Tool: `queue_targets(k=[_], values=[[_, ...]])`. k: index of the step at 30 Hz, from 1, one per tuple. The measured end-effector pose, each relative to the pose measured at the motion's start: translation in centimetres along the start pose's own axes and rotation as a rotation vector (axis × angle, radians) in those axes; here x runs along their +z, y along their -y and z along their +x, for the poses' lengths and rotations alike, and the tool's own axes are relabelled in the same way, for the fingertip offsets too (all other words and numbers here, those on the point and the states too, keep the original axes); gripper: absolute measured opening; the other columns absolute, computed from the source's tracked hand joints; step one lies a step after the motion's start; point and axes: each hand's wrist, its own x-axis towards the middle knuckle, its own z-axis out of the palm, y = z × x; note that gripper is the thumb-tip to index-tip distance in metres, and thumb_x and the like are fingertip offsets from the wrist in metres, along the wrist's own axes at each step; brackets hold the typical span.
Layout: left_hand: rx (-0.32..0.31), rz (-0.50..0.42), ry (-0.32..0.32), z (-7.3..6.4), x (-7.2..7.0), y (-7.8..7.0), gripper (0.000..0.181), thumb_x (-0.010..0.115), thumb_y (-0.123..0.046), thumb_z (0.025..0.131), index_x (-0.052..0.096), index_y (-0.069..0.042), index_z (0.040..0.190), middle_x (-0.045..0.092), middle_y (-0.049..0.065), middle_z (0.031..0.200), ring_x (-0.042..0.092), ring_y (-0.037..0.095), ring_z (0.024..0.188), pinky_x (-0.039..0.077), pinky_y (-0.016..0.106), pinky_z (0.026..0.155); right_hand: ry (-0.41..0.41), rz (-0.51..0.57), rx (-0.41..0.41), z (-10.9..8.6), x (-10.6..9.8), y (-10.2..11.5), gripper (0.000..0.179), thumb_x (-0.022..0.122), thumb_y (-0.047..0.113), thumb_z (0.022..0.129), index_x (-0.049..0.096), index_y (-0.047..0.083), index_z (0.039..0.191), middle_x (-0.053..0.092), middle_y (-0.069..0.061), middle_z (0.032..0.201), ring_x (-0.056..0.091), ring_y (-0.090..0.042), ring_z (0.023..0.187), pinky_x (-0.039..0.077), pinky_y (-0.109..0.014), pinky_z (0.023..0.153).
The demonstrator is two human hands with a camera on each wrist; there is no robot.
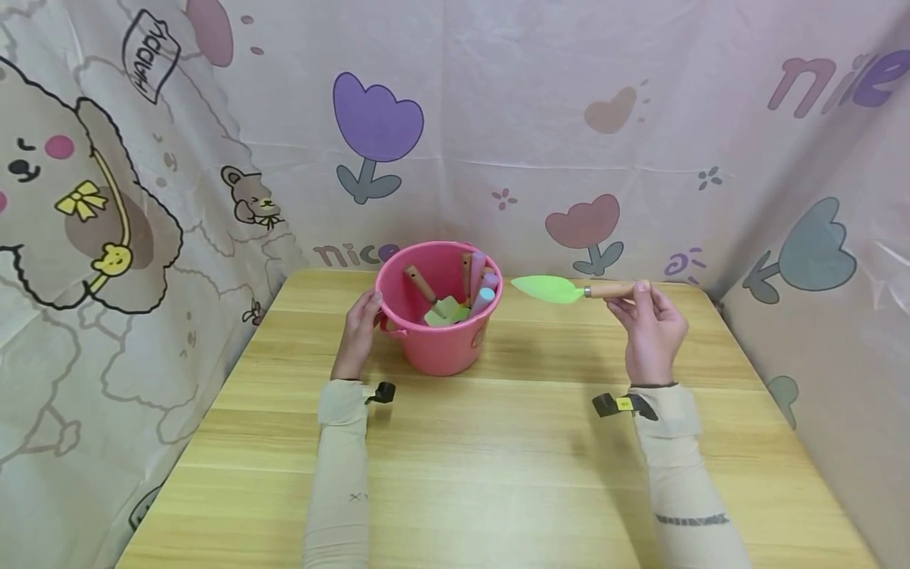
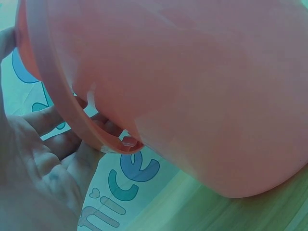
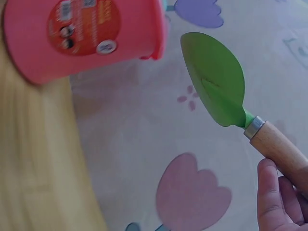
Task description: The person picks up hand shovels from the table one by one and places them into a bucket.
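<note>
A pink bucket [image 1: 441, 348] stands on the table, tilted slightly in view, holding several tools. My left hand [image 1: 359, 332] grips its left rim; in the left wrist view the thumb lies at the rim and the fingers [image 2: 48, 120] reach behind the rim and the folded handle [image 2: 91, 137]. To the right of the bucket, my right hand [image 1: 654, 328] pinches the wooden handle of a green trowel [image 1: 550, 289], held above the table. Its pointed blade [image 3: 216, 79] faces the bucket in the right wrist view. Part of the right hand is cut off there.
Inside the bucket are a wooden-handled tool [image 1: 421, 284], a pale green blade [image 1: 445, 311] and several purple and blue-tipped handles [image 1: 483, 300]. The wooden table [image 1: 498, 474] ends at a printed curtain [image 1: 462, 158] behind and at both sides.
</note>
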Motion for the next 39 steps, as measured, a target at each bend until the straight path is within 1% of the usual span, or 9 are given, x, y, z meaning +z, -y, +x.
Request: queue_targets(k=[4, 8, 12, 20, 24, 27, 30, 34, 39], values=[[-0.005, -0.011, -0.001, 0.0, 0.1, 0.0, 0.057, 0.044, -0.049, 0.108, 0.052, -0.01, 0.149, 0.055, 0.016, 0.146, 0.053, 0.031, 0.14, 0.038, 0.045, 0.125, 0.033, 0.027, -0.011, 0.0, 1.3, 0.5, 0.023, 0.069, 0.01, 0.098, 0.07, -0.013, 0.105, 0.076, -0.013, 0.086, 0.078, -0.02, 0.071, 0.065, -0.033, 0.073], [-0.013, -0.013, -0.008, 0.1, 0.1, -0.1, 0.058, 0.044, -0.048, 0.108, 0.051, -0.009, 0.149, 0.055, 0.016, 0.147, 0.053, 0.031, 0.141, 0.039, 0.043, 0.125, 0.056, 0.014, -0.014, -0.2, 2.4, 0.7, 0.02, 0.069, 0.011, 0.099, 0.073, -0.007, 0.105, 0.076, -0.011, 0.086, 0.078, -0.019, 0.07, 0.065, -0.033, 0.073], [-0.012, -0.008, -0.005, 0.2, 0.1, -0.2, 0.059, 0.043, -0.048, 0.108, 0.049, -0.009, 0.151, 0.054, 0.016, 0.15, 0.051, 0.031, 0.143, 0.038, 0.042, 0.125, 0.089, 0.008, -0.022, -0.4, 3.5, 0.6, 0.019, 0.069, 0.011, 0.098, 0.074, -0.005, 0.107, 0.076, -0.011, 0.087, 0.078, -0.019, 0.071, 0.065, -0.033, 0.073], [0.001, 0.001, 0.009, 0.1, 0.0, -0.2, 0.061, 0.045, -0.052, 0.107, 0.049, -0.009, 0.151, 0.054, 0.015, 0.149, 0.052, 0.032, 0.142, 0.04, 0.045, 0.124, 0.14, -0.046, -0.015, -1.0, 6.5, 0.2, 0.013, 0.069, 0.012, 0.098, 0.075, 0.002, 0.105, 0.074, -0.007, 0.088, 0.078, -0.016, 0.071, 0.065, -0.033, 0.073], [0.005, 0.0, 0.012, 0.0, -0.2, -0.1, 0.062, 0.045, -0.052, 0.107, 0.049, -0.01, 0.152, 0.054, 0.015, 0.15, 0.052, 0.031, 0.142, 0.041, 0.045, 0.123, 0.188, -0.086, -0.019, -1.5, 7.9, -0.5, 0.009, 0.068, 0.009, 0.099, 0.074, 0.004, 0.103, 0.073, -0.006, 0.091, 0.078, -0.015, 0.071, 0.065, -0.033, 0.073], [0.006, -0.002, 0.012, 0.0, -0.2, -0.1, 0.062, 0.045, -0.051, 0.107, 0.048, -0.009, 0.152, 0.055, 0.015, 0.149, 0.053, 0.032, 0.142, 0.041, 0.045, 0.123, 0.229, -0.127, -0.02, -2.0, 8.5, -1.2, 0.008, 0.068, 0.009, 0.099, 0.073, 0.005, 0.102, 0.071, -0.006, 0.093, 0.077, -0.014, 0.072, 0.065, -0.032, 0.073], [0.004, -0.002, 0.014, 0.0, -0.2, -0.2, 0.06, 0.044, -0.05, 0.108, 0.048, -0.009, 0.152, 0.054, 0.016, 0.15, 0.052, 0.032, 0.142, 0.04, 0.045, 0.124, 0.261, -0.159, -0.02, -2.4, 9.0, -1.7, 0.009, 0.068, 0.01, 0.099, 0.073, 0.003, 0.103, 0.069, -0.005, 0.094, 0.077, -0.014, 0.072, 0.065, -0.032, 0.074], [0.001, 0.001, 0.016, 0.1, -0.1, -0.3, 0.059, 0.044, -0.048, 0.108, 0.047, -0.009, 0.153, 0.053, 0.015, 0.151, 0.051, 0.032, 0.143, 0.039, 0.044, 0.124, 0.289, -0.187, -0.022, -2.7, 9.7, -2.2, 0.019, 0.069, 0.01, 0.099, 0.071, -0.004, 0.11, 0.069, -0.004, 0.093, 0.077, -0.013, 0.072, 0.065, -0.031, 0.075], [-0.004, 0.003, 0.01, 0.1, 0.0, -0.2, 0.059, 0.044, -0.048, 0.108, 0.047, -0.009, 0.152, 0.053, 0.015, 0.151, 0.051, 0.032, 0.143, 0.039, 0.044, 0.124, 0.335, -0.248, -0.023, -3.2, 10.4, -2.8, 0.03, 0.068, 0.011, 0.099, 0.067, -0.012, 0.118, 0.067, -0.002, 0.092, 0.076, -0.011, 0.072, 0.065, -0.03, 0.075]])
